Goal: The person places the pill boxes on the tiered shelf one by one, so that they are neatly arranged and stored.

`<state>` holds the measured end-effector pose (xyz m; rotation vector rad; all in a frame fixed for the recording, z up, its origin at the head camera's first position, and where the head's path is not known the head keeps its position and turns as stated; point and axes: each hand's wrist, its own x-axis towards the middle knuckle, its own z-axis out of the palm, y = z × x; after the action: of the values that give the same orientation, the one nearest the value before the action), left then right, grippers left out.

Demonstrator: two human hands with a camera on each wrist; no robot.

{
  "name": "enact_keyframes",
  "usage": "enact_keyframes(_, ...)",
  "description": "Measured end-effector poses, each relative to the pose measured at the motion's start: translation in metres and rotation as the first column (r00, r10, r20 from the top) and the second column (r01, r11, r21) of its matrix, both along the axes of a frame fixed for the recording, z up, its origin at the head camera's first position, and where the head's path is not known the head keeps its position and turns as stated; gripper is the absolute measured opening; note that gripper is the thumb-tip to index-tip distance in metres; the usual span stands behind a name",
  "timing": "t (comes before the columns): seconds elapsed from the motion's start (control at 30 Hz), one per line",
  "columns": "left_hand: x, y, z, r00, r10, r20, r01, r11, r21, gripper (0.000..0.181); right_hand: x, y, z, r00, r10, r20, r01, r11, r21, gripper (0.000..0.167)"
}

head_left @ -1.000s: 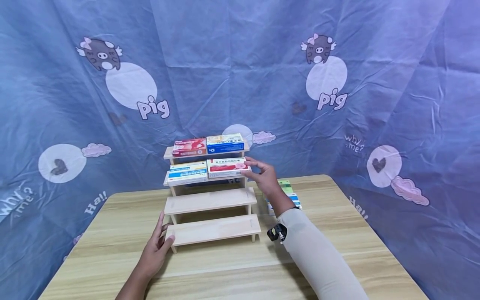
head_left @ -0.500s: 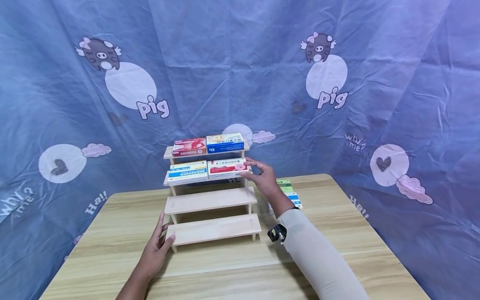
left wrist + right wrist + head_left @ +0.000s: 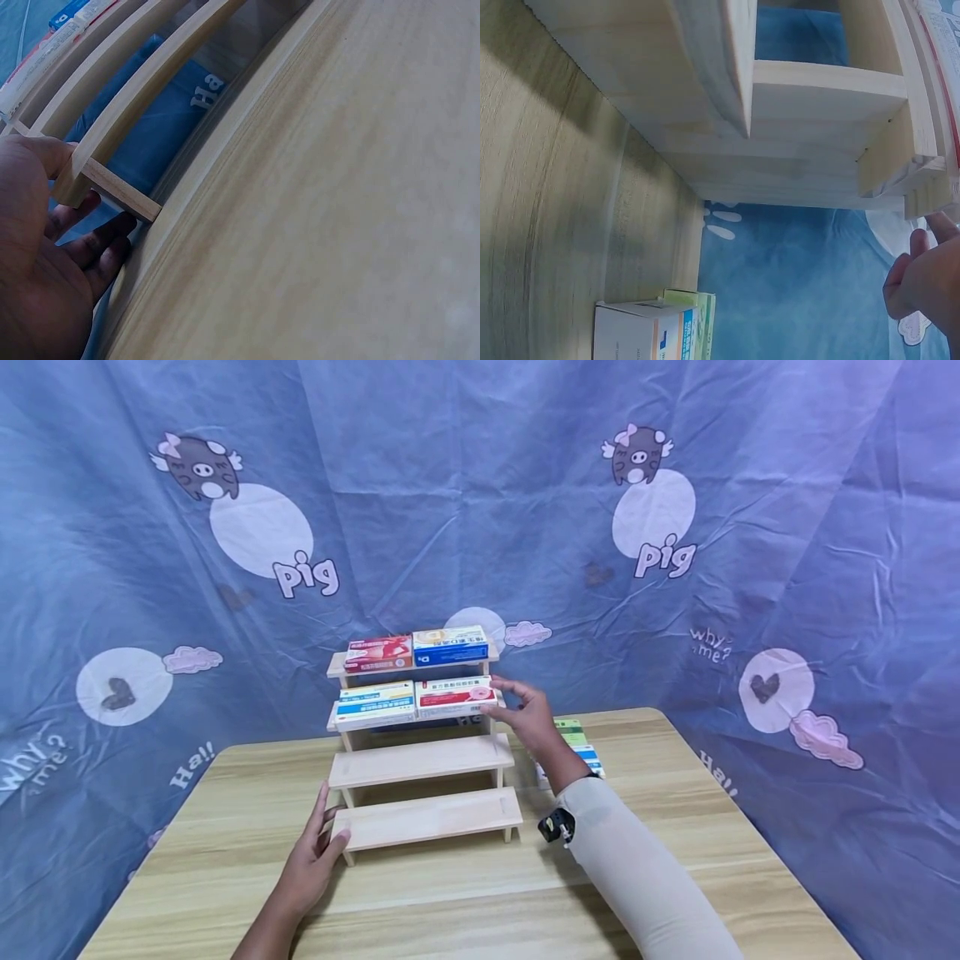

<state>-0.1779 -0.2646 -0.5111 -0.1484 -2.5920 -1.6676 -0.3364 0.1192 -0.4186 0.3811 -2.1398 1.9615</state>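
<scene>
I had the left hand [image 3: 309, 862] gripping the left end of the wooden rack's lowest step [image 3: 431, 818]. Farther back, the right hand [image 3: 529, 718] pinched the red-and-white box [image 3: 453, 695] on the second-highest step [image 3: 332, 718], beside a blue-striped box [image 3: 375, 703].

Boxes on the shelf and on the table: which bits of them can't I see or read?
Head view: part of the table boxes, behind the right arm.
Head view: right end of the red-and-white box, partly behind the right grip.
Head view: tiniest print on the red box, too small.
Right wrist view: table boxes, cut off by the bottom edge.
</scene>
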Motion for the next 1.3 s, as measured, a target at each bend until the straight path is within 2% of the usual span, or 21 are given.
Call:
enact_keyframes(0.17, 0.0, 0.001, 0.0, 1.0, -0.005, 0.002, 0.005, 1.0, -0.004, 0.086, 0.001, 0.009, 0.002, 0.998, -0.03, 0.053, 0.028, 0.999, 0.044, 0.067)
enact_keyframes(0.27, -0.001, 0.0, 0.0, 1.0, -0.005, 0.008, 0.005, 1.0, -0.003, 0.086, 0.0, 0.017, 0.002, 0.996, -0.039, 0.084, 0.035, 0.998, 0.049, 0.07)
enact_keyframes(0.6, -0.001, 0.0, 0.002, 1.0, -0.01, 0.011, 0.01, 1.0, 0.014, 0.087, 0.001, 0.035, 0.003, 0.985, -0.097, 0.145, 0.097, 0.995, 0.006, 0.063)
enact_keyframes(1.03, 0.0, -0.002, 0.004, 1.0, -0.002, 0.008, 0.002, 1.0, -0.022, 0.087, 0.015, 0.052, -0.012, 0.961, -0.166, 0.22, 0.168, 0.986, 0.01, 0.052)
enact_keyframes(1.3, 0.001, -0.001, 0.002, 1.0, -0.007, 0.005, 0.007, 1.0, 0.0, 0.087, 0.019, 0.067, -0.02, 0.963, -0.184, 0.195, 0.18, 0.983, 0.038, 0.048)
